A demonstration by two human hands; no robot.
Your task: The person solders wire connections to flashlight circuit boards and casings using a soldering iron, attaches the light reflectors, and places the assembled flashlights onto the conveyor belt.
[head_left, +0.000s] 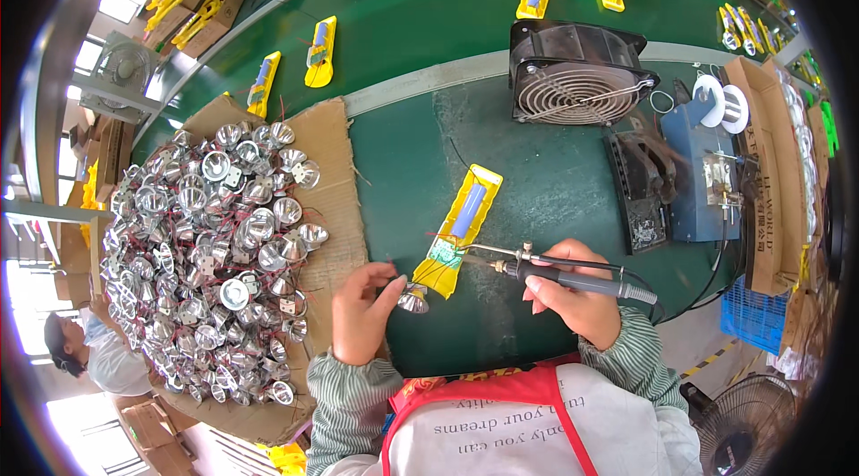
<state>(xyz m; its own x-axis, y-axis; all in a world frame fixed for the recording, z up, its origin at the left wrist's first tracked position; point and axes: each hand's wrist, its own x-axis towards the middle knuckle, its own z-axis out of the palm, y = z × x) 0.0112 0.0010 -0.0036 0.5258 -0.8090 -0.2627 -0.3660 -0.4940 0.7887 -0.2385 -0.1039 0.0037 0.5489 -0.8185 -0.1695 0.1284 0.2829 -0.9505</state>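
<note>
In front of me a yellow plastic flashlight shell [436,280] lies tilted on the green bench. It carries a blue-violet cylindrical battery [469,211] and a small green circuit board [446,252] with thin wires. My left hand [360,311] pinches a small silver reflector lamp [413,300] by its edge or wires, beside the shell's lower end. My right hand [578,299] is closed around a grey-handled soldering iron [577,281]. A thin metal solder-feed tube runs along the iron. Its tip reaches the board; exact contact is too small to tell.
A heap of silver reflectors [215,243] lies on cardboard [335,199] at left. A black fan [582,73] stands beyond the shell. At right are a blue solder feeder [702,172], a long carton [761,181] and a blue crate [753,315]. Several yellow shells [321,52] lie on the far belt.
</note>
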